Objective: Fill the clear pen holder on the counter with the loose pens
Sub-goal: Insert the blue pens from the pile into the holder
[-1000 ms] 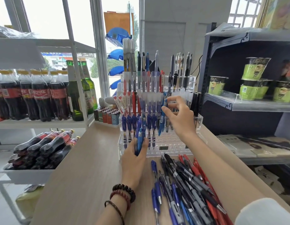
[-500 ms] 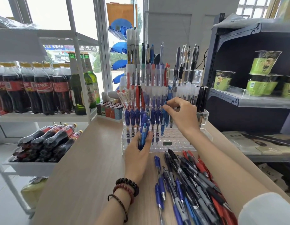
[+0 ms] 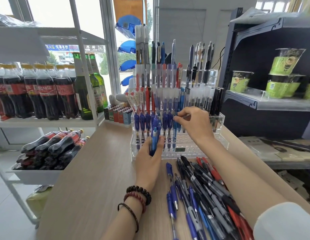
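The right hand (image 3: 194,126) pinches one blue pen (image 3: 175,134) near its top, fingers (image 3: 181,115) curled. It should go straight down into a free hole of the clear pen holder (image 3: 220,122), right under those fingers. The left hand (image 3: 147,161) grips a bunch of blue pens (image 3: 154,139) upright. The loose pens (image 3: 202,196) lie on the surface (image 3: 98,170) behind both hands, toward the person.

可口可乐 labels on cola bottles (image 3: 45,90)

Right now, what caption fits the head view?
Right hand pinches a blue pen in the clear pen holder; left hand grips a bundle of blue pens; loose pens lie on the counter.
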